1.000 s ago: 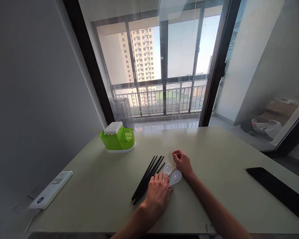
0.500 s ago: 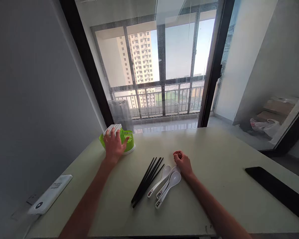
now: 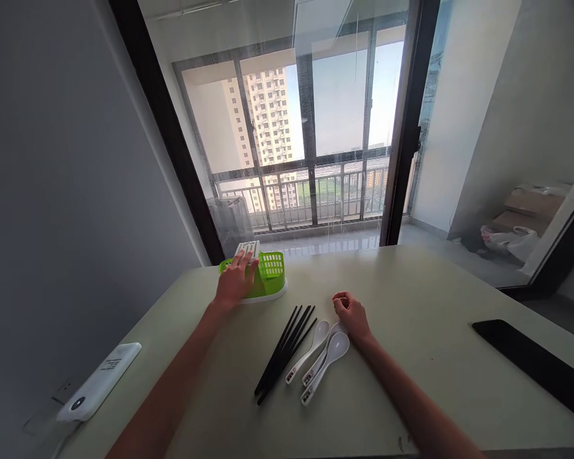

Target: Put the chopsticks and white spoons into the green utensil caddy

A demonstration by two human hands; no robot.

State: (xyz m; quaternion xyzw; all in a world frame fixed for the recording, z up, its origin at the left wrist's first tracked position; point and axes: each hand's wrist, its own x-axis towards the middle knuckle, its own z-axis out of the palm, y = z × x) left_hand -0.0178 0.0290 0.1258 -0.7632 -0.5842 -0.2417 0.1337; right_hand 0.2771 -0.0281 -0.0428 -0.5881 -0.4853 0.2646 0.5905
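My left hand (image 3: 235, 284) grips a green plastic cutlery holder (image 3: 268, 274) with a white slotted top at the far side of the table. My right hand (image 3: 351, 314) rests on the table as a loose fist, just right of three white spoons (image 3: 321, 358). A bundle of black chopsticks (image 3: 286, 352) lies left of the spoons, near the middle of the pale table (image 3: 411, 306).
A white power strip (image 3: 99, 381) lies at the table's left edge. A black flat device (image 3: 536, 366) lies at the right edge. Beyond the table's far edge is a glass balcony door. Boxes and bags sit on the floor at the right.
My left hand left the spoons and chopsticks, reached to the green holder and took hold of it. The holder has since slid to the right, nearer the chopsticks. My right hand stayed put.
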